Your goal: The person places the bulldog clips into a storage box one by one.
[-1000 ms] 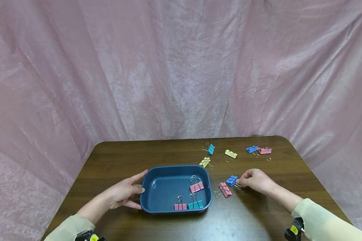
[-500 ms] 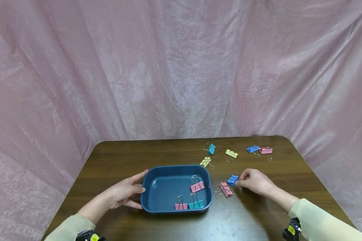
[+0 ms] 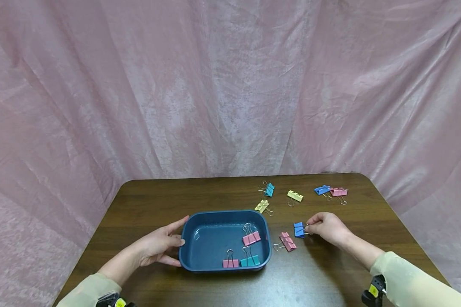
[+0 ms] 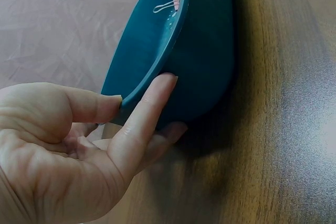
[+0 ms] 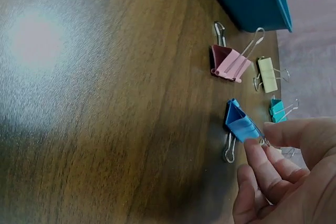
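My left hand (image 3: 159, 245) rests its spread fingers against the left end of a blue tray (image 3: 207, 270). Up close in the left wrist view, fingertips (image 4: 167, 81) touch the tray's outer wall and rim. With thumb and fingertips, my right hand (image 3: 330, 230) pinches a wire handle of a blue binder clip (image 5: 244, 128), whose other handle sticks out low over the table. Just left of that clip lies a pink binder clip (image 3: 287, 241). Inside the tray are two pink binder clips (image 3: 251, 238) and a teal binder clip (image 3: 250, 260).
Farther back on the brown wooden table (image 3: 169, 194) lie a teal clip (image 3: 269, 189), two yellow clips (image 3: 295, 195), a second blue clip (image 3: 322, 189) and another pink clip (image 3: 339, 192). A pink curtain (image 3: 223, 85) hangs behind the table's far edge.
The blue clip has turned and shifted slightly right in my right hand's fingertips, and that hand has lifted a little. My left hand and the tray have stayed in place.
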Demonstrator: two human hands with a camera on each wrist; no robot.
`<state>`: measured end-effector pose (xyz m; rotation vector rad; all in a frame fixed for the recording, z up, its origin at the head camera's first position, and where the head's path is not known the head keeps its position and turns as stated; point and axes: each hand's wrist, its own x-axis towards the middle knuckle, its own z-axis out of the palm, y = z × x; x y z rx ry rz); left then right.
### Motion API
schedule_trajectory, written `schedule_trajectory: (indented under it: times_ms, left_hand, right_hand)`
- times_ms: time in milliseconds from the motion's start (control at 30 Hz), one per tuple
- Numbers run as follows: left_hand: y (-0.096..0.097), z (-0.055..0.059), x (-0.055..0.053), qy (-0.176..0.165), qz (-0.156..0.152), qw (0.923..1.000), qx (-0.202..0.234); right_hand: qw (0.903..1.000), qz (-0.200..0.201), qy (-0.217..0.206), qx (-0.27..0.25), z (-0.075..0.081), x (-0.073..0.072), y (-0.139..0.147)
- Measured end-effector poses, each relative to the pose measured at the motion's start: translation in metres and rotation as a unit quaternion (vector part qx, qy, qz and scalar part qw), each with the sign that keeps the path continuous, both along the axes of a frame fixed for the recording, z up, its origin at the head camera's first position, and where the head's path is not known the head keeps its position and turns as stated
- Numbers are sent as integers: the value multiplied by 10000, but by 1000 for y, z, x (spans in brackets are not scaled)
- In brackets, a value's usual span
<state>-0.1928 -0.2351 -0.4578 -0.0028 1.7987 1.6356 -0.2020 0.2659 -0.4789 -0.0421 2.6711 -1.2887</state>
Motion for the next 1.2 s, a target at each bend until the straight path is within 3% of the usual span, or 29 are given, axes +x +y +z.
schedule_trajectory:
  times_ms: [533,1200]
  left_hand:
    - [-1,-1,-1,10,-6,10000,-46]
    - [0,-1,0,4,-37,10000,-43]
  right_hand:
    - [9994,-10,-292,-165,7,-1,4]
    - [9958,-160,-566,-696,2,-5,6]
